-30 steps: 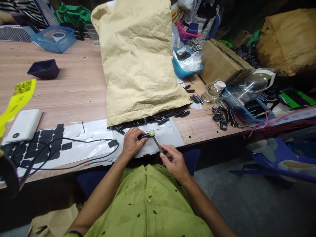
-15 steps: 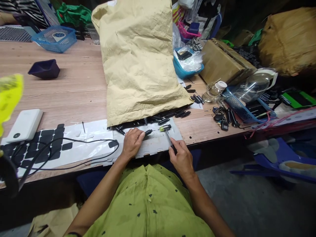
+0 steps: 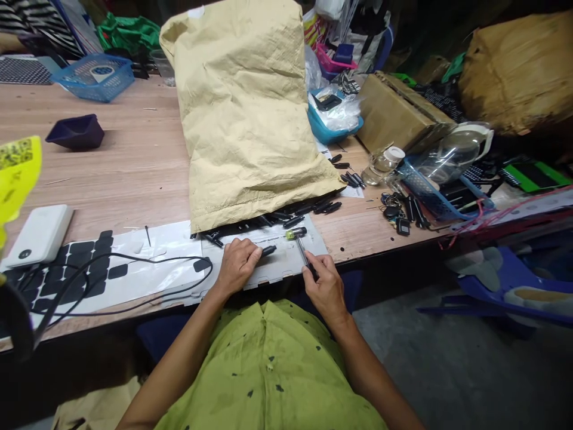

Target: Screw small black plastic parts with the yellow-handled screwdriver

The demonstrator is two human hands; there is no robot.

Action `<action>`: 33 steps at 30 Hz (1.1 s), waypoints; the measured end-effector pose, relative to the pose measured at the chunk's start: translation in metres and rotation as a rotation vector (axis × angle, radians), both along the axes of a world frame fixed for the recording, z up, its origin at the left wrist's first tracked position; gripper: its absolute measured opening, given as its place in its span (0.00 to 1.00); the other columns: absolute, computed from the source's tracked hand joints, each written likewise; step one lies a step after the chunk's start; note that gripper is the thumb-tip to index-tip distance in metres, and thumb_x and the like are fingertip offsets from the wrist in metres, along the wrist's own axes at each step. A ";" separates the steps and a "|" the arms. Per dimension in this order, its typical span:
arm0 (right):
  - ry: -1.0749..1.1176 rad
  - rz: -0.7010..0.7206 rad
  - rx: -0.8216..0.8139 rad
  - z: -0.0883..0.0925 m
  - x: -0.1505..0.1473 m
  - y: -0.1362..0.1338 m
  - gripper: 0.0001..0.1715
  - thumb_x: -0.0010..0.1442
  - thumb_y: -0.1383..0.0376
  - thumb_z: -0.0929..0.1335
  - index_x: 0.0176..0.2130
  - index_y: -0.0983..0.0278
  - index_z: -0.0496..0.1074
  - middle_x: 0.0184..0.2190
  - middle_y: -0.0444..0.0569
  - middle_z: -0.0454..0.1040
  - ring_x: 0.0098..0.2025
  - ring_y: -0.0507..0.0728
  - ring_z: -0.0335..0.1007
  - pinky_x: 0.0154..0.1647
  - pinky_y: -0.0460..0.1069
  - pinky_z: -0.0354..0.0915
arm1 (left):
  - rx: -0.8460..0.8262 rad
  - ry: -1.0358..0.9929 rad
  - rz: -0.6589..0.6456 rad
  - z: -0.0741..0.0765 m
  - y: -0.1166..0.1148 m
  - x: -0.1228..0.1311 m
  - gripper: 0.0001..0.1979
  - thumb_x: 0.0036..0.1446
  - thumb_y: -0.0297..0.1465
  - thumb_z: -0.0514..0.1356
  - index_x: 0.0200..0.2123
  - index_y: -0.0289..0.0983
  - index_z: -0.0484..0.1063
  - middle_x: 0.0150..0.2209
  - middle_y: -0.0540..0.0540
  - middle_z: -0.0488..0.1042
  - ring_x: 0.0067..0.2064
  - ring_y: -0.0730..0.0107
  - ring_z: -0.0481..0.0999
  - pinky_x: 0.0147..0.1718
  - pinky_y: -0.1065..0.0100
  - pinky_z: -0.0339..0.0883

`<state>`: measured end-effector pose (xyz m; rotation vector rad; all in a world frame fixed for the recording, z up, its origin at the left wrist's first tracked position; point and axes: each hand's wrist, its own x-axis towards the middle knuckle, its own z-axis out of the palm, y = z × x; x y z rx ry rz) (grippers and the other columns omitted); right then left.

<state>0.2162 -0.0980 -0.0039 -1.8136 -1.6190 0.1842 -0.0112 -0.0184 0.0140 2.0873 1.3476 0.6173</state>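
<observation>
My left hand (image 3: 239, 264) is closed around a slim black handle-like piece (image 3: 268, 251), whose end sticks out past the thumb over the grey board (image 3: 286, 266) at the table's front edge. My right hand (image 3: 324, 280) grips a small hammer (image 3: 301, 240) by its dark handle. The hammer's head, yellow-green at one end and black at the other, sits just above the board, a short way right of the black piece and apart from it. Several similar black pieces (image 3: 293, 221) lie behind my hands, partly under the mouth of a large tan paper sack (image 3: 250, 131).
To the left are a white power bank (image 3: 40, 234), a black cable (image 3: 156, 261) and a sheet with black pads (image 3: 80, 269). Bottles, keys (image 3: 396, 212), a blue basket (image 3: 474, 206) and a cardboard box (image 3: 394, 113) crowd the right. A co-worker's striped sleeve (image 3: 38, 24) shows far left.
The camera view has shifted slightly. The thin metal tip seen earlier at the end of the black piece no longer shows. Both hands keep their holds, with the hammer still close by.
</observation>
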 end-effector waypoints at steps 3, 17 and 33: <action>0.024 0.007 -0.002 0.001 0.000 0.000 0.21 0.63 0.62 0.65 0.52 0.58 0.81 0.36 0.49 0.71 0.35 0.55 0.72 0.38 0.48 0.73 | 0.004 -0.018 -0.167 0.004 -0.007 -0.005 0.15 0.65 0.43 0.57 0.33 0.42 0.79 0.37 0.44 0.76 0.41 0.58 0.69 0.46 0.55 0.60; 0.085 0.005 -0.028 0.000 0.000 0.000 0.22 0.63 0.62 0.65 0.53 0.58 0.80 0.36 0.49 0.70 0.34 0.55 0.70 0.39 0.49 0.73 | 0.070 0.049 -0.418 0.006 -0.026 -0.003 0.11 0.48 0.39 0.74 0.36 0.46 0.82 0.51 0.42 0.76 0.54 0.49 0.70 0.56 0.48 0.61; 0.111 0.014 -0.004 -0.009 0.000 0.004 0.21 0.63 0.62 0.64 0.52 0.59 0.80 0.35 0.48 0.70 0.31 0.53 0.68 0.33 0.47 0.71 | -0.838 -0.823 0.656 0.046 0.047 0.061 0.19 0.50 0.42 0.72 0.23 0.36 0.69 0.17 0.49 0.73 0.17 0.76 0.70 0.16 0.76 0.56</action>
